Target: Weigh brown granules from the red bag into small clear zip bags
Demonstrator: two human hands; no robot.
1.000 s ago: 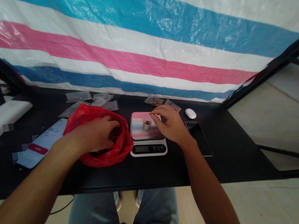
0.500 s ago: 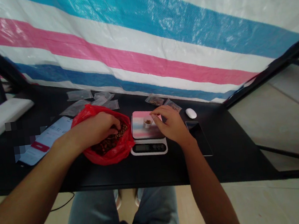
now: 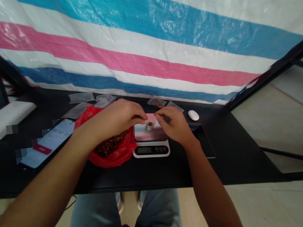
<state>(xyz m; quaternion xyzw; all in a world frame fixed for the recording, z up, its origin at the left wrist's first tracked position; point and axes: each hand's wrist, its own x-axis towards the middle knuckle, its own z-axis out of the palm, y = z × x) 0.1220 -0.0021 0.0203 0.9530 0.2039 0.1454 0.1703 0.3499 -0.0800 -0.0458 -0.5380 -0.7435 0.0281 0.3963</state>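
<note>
A small digital scale (image 3: 151,149) stands on the black table (image 3: 137,175), and a little white cup (image 3: 150,125) holding brown bits sits on its platform. My left hand (image 3: 118,117) hovers just left of the cup, fingertips pinched together over its rim; what they pinch is too small to make out. My right hand (image 3: 173,125) rests on the right side of the platform with its fingertips curled at the cup's rim. Left of the scale lies an open red plastic bag (image 3: 109,152) full of small brown pieces.
A phone (image 3: 47,142) with a lit screen lies left of the bag. Empty clear pouches (image 3: 82,100) are behind it, two filled pouches (image 3: 157,101) behind the scale. A white mouse (image 3: 193,115) and a dark pad (image 3: 200,136) sit on the right. A striped tarp hangs behind.
My left hand came out of the red bag and moved right to the cup on the scale, fingers pinched. My right hand stayed at the cup.
</note>
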